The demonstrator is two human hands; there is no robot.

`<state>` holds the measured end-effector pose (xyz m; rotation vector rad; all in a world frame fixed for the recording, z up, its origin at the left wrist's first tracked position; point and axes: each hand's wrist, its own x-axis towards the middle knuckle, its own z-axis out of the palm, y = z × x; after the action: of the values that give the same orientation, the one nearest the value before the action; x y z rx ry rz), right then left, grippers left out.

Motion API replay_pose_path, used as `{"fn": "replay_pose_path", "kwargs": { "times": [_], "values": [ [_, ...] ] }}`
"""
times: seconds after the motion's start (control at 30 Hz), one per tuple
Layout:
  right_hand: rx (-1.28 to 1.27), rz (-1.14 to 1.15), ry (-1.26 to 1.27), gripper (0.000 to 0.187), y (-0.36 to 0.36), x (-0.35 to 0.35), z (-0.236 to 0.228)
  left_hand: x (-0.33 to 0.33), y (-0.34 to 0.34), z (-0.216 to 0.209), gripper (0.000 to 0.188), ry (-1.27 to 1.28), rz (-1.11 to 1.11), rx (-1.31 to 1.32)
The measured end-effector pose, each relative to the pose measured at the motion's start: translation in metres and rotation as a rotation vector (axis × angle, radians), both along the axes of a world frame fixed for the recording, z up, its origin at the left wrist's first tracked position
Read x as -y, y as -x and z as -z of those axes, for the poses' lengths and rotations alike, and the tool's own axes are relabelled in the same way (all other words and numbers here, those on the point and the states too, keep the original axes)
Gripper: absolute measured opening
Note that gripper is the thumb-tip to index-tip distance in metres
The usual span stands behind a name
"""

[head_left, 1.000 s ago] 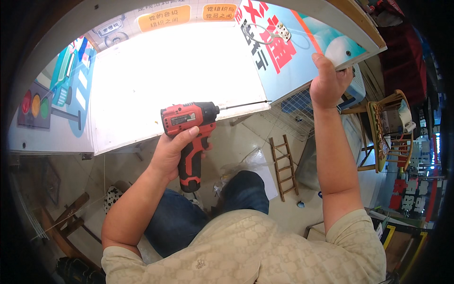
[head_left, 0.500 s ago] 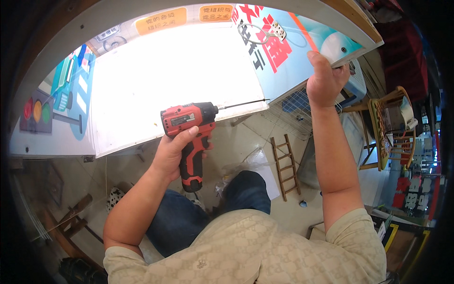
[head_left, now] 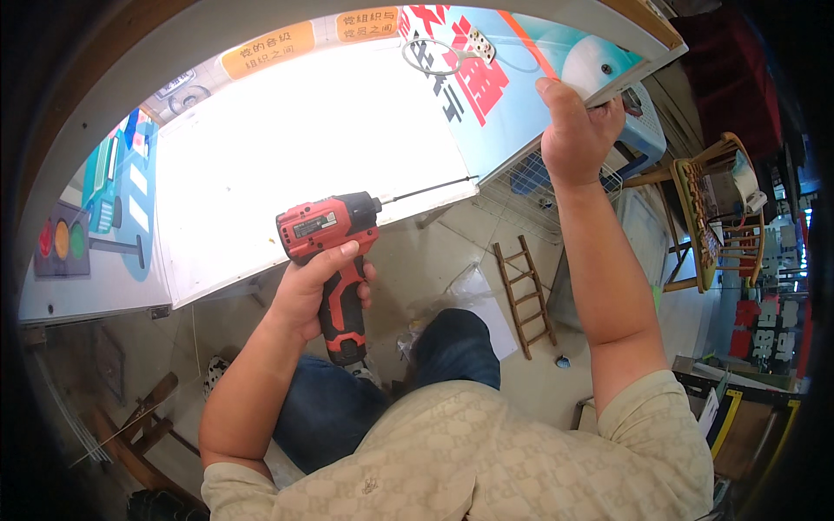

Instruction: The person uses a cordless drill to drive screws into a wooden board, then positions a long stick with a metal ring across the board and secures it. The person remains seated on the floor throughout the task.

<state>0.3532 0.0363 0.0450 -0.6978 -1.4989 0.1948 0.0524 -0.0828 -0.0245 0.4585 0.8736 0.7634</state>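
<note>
My left hand [head_left: 314, 291] is wrapped round the handle of a red and black cordless drill [head_left: 323, 227]. A long thin bit [head_left: 430, 188] points right from its chuck, its tip near the front edge of a white board [head_left: 304, 148], at the corner beside the printed panel. My right hand [head_left: 578, 130] grips the near right edge of that blue panel [head_left: 512, 95], thumb on top and fingers partly hidden below. On the panel lies a white perforated piece [head_left: 480, 46] with a looped cord [head_left: 432, 56].
Below the boards are a wire rack [head_left: 530, 195] and a small wooden ladder [head_left: 525, 297] on the tiled floor. A wooden chair [head_left: 695, 208] and a blue plastic stool [head_left: 643, 130] stand to the right. At lower left is a wooden frame [head_left: 143, 425]. An upright white-edged panel [head_left: 669, 56] borders the far side.
The view has shifted and turned slightly, so the boards, drill and both hands appear a little further left. Both grips look the same.
</note>
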Motion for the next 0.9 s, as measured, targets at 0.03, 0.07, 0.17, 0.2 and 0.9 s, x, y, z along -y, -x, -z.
{"fn": "replay_pose_path", "kwargs": {
  "times": [0.03, 0.07, 0.17, 0.2, 0.9],
  "values": [
    [-0.017, -0.003, 0.006, 0.013, 0.0, 0.0, 0.0, -0.001, 0.0, 0.0, 0.033, -0.007, -0.002, -0.004],
    [-0.036, -0.007, 0.014, 0.013, 0.001, -0.001, 0.001, -0.001, -0.001, 0.0, 0.033, 0.002, 0.002, -0.002],
    [-0.055, -0.008, 0.034, 0.013, 0.0, 0.0, 0.002, -0.002, -0.002, 0.001, 0.033, 0.001, 0.008, 0.0],
    [-0.055, -0.006, 0.047, 0.013, 0.0, 0.0, 0.002, -0.003, -0.003, 0.001, 0.033, -0.005, 0.01, 0.001],
    [-0.155, -0.071, 0.53, 0.012, 0.018, 0.027, 0.043, -0.01, -0.001, 0.003, 0.033, 0.068, 0.052, -0.005]
  ]
}}
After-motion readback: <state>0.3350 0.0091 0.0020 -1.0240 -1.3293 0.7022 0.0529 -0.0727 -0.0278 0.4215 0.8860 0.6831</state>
